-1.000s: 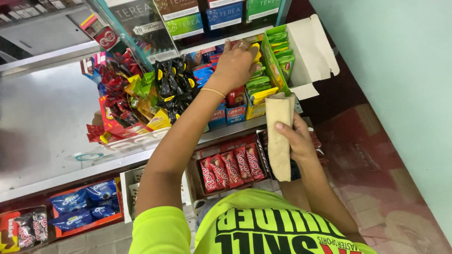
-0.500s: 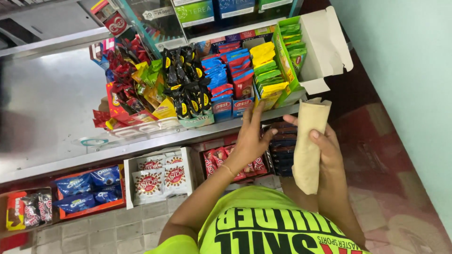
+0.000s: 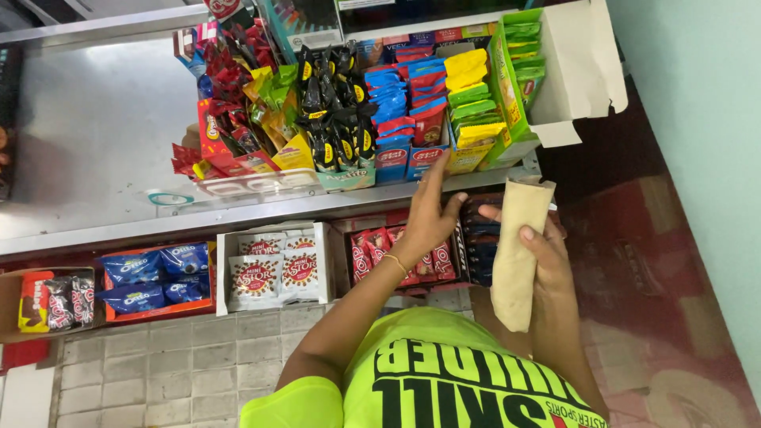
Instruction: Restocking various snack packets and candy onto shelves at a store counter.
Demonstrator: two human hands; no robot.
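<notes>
Bright, even light; slight blur
</notes>
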